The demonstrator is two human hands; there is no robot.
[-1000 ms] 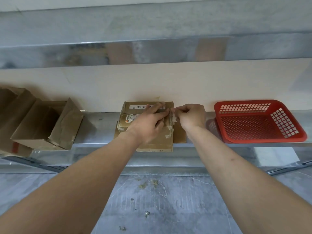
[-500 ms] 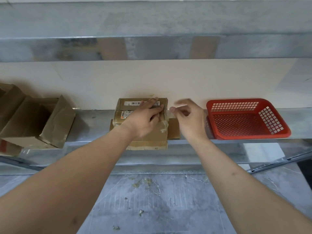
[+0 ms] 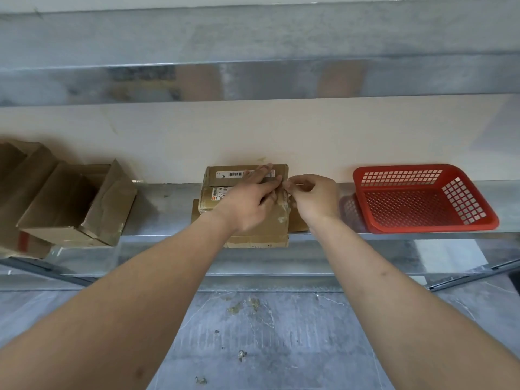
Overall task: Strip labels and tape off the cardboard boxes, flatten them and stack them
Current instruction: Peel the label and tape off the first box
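Observation:
A closed brown cardboard box (image 3: 270, 223) with white barcode labels (image 3: 232, 174) and clear tape lies on the metal shelf (image 3: 168, 204), on top of flattened cardboard. My left hand (image 3: 250, 201) presses flat on the box top, fingers straight. My right hand (image 3: 315, 198) is at the box's right edge, thumb and forefinger pinching a strip of tape (image 3: 285, 187) there.
An empty red plastic basket (image 3: 422, 223) stands on the shelf to the right. Open cardboard boxes (image 3: 70, 209) sit at the left end. A beige wall backs the shelf and a metal shelf runs overhead. Grey floor with scraps lies below.
My right hand lifted away from the box half a second ago and has come back to its right edge, pinching the tape. The left hand stays pressed on the box.

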